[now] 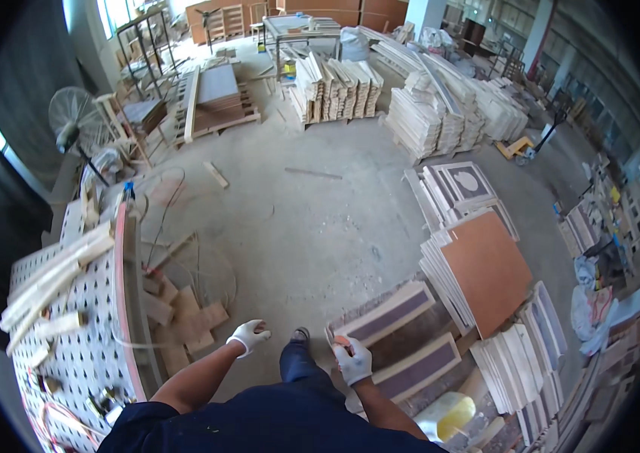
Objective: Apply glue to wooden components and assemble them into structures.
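Observation:
My left hand (250, 337), in a white glove, hangs in the air left of my leg. Its fingers are loosely bent, with a gap by the thumb and nothing seen between them. In a matching glove, my right hand (354, 364) is closed on a small orange-brown piece (343, 342); its exact kind is too small to tell. That hand is nearest to pale wooden frames with dark inset panels, the upper frame (392, 313) and the lower frame (418, 368), lying to its right.
On my left stands a perforated worktable (93, 355) bearing wooden strips (60, 272). Wood offcuts (184, 313) and a thin hose lie beside it. A brown board (486, 272) tops a stack at right. Farther off are timber stacks (335, 87), a pallet jack (520, 149) and a fan (75, 113).

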Tool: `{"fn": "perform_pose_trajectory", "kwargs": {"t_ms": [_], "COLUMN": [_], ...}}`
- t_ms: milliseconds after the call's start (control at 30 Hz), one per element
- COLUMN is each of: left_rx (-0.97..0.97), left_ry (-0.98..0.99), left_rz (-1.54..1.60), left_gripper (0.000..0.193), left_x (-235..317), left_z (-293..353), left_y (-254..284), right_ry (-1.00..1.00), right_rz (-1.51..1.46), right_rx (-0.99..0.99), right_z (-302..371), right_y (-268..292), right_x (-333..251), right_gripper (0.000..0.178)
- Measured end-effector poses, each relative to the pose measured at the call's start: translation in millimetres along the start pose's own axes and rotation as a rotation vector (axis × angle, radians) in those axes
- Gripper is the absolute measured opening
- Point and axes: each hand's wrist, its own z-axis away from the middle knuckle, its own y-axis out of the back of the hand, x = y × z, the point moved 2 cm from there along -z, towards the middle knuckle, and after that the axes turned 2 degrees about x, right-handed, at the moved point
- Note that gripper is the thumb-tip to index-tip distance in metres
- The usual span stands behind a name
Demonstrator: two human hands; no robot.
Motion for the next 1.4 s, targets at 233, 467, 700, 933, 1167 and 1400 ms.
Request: {"fn": "perform_pose_trajectory", "kwargs": {"t_ms": [233, 467, 700, 933, 1167, 1400], "left_rx": [-0.050, -0.213, -0.121, -0.054, -0.042, 0.083], "left_ry": [0.227, 0.289, 0.016, -0.114, 0.029, 0.214], "left_rz": [-0.399, -0.598, -0.093, -0.149, -0.465, -0.302], "left_gripper": [0.056, 0.052, 0.054, 0.047, 0.044, 0.056], "left_x": [24, -22, 149, 350, 419, 514], "left_z": [-75, -265, -552, -747, -837, -958], "left_y": [131, 237, 263, 241, 247, 270], "right_ry": [0.089, -0.091, -0.430, -0.651, -0.752, -0.516], "right_rz": [0.005, 0.167, 0.355, 0.300, 0.194, 0.153], "right_rx": [0.010, 0.092, 0.249, 0.419, 0.502, 0.377], "right_z": [-181, -338, -367, -467, -821, -1171], "right_y": [-99, -113, -57, -20, 16, 12], "right_x": [-35, 0, 103, 125, 101, -57], "right_gripper": [0.024, 0.029, 0.024, 0.016, 0.013, 0.038]}}
